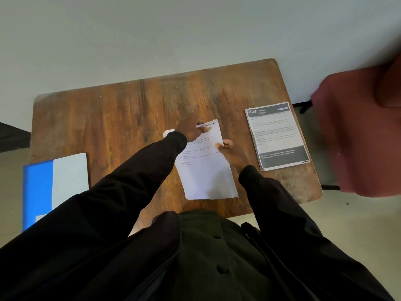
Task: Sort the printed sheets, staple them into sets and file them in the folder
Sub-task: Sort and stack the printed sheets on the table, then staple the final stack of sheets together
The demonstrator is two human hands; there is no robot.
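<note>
- Left hand (pixel 192 131): reaches across the top of the white sheets (pixel 206 174); fingers curled onto the top edge by the handwritten heading, pinching it. What lies under the palm: cannot tell.
- Right hand (pixel 227 149): grips the right edge of the same sheets, thumb on top, fingers tucked beneath.
- Hands in view: 2, both in black sleeves, both on one pile.
- White sheets: mid-table, lying slightly skewed, printed lines on the upper half, lower half blank. Exact sheet count not readable.
- One white corner (pixel 168 133) pokes out beside the left wrist; whether it belongs to the pile is unclear.
- Printed piles: 2. The second set (pixel 277 135) lies well apart at the right edge, dark header and footer bands, nobody touching it.
- Folder (pixel 36 192): 1, blue, at the table's left edge, overhanging it; one blank white sheet (pixel 70 177) lies on it.
- Table (pixel 130 109): 1, brown wood grain, rounded corners.
- Maroon seat (pixel 358 137): 1, off the right side, blurred.
</note>
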